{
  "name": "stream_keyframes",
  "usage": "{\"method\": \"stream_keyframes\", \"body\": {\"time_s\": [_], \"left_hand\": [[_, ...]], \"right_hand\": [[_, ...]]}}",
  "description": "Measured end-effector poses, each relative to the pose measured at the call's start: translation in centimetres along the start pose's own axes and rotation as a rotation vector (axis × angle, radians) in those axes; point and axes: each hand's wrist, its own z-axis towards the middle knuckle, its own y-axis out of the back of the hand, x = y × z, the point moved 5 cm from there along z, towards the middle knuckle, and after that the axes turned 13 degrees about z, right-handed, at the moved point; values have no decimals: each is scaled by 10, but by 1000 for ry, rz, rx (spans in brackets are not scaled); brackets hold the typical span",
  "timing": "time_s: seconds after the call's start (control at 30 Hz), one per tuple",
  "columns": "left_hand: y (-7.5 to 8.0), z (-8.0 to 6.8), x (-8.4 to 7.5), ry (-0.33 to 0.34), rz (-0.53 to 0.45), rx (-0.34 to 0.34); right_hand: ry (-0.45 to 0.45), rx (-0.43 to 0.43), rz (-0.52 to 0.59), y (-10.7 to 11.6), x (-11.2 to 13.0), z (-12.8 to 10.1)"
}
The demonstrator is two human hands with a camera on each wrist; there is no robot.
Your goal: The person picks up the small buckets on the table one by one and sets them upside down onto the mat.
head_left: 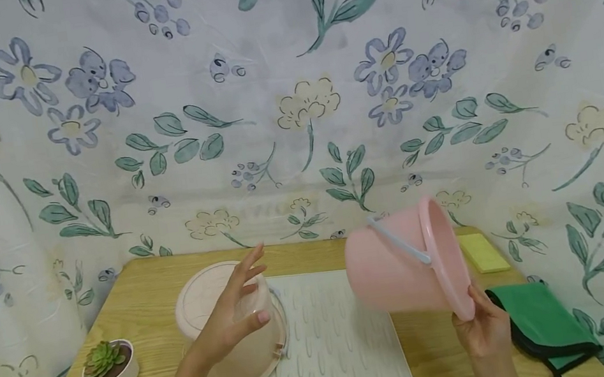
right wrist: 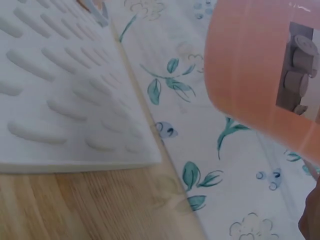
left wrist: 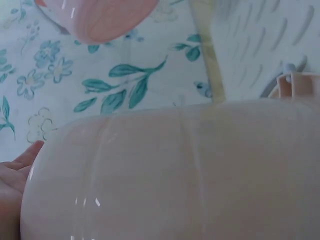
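Observation:
My right hand (head_left: 485, 330) holds a pink bucket (head_left: 390, 263) by its rim, fingers and thumb at the edge. The bucket is tipped on its side above the table, mouth facing right, with a light blue handle (head_left: 399, 240) across it. In the right wrist view the bucket (right wrist: 240, 75) bears a rectangular picture. My left hand (head_left: 233, 317) has its fingers spread beside a pale, translucent round container. That container's curved wall (left wrist: 150, 175) fills much of the left wrist view and partly hides the hand. A pale pink round lid (head_left: 201, 293) shows behind the hand.
Below the left hand lies a beige-pink round piece (head_left: 246, 367) with a small clip. A white ridged mat (head_left: 335, 338) covers the table's middle. A potted succulent (head_left: 109, 367) stands left; a yellow cloth (head_left: 485, 253) and a green black-edged cloth (head_left: 546, 315) lie right. A floral curtain (head_left: 269, 122) hangs behind.

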Motion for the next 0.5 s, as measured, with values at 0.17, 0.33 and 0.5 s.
{"method": "stream_keyframes", "body": {"time_s": [0.17,0.33,0.5], "left_hand": [[-6,2,-4,-29,-54,-25],[-18,4,-10,-46,-112,-27],[-36,6,-9,-31,-184,-27]], "right_hand": [[-15,36,-7,-3,-9,-2],[-10,54,-5,-3,-14,-1],[-39,77,1,-6,-22,0]]}}
